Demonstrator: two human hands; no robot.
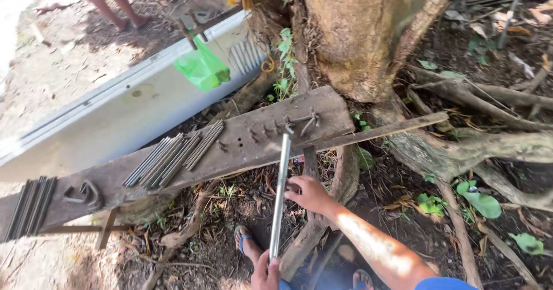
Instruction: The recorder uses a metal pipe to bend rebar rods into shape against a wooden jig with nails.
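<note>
Holding metal pipe: left grip clenched at low end, right grip grasping mid-shaft; tip rests on plank table w/ bent rod.

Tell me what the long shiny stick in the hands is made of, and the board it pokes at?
The long pipe looks like metal, probably steel: it is smooth, silver-grey and glints in the light. The left hand holds its near end and the right hand touches its middle. The board looks like old wood: grey-brown, rough, weathered, with nails or pegs sticking up.
</note>
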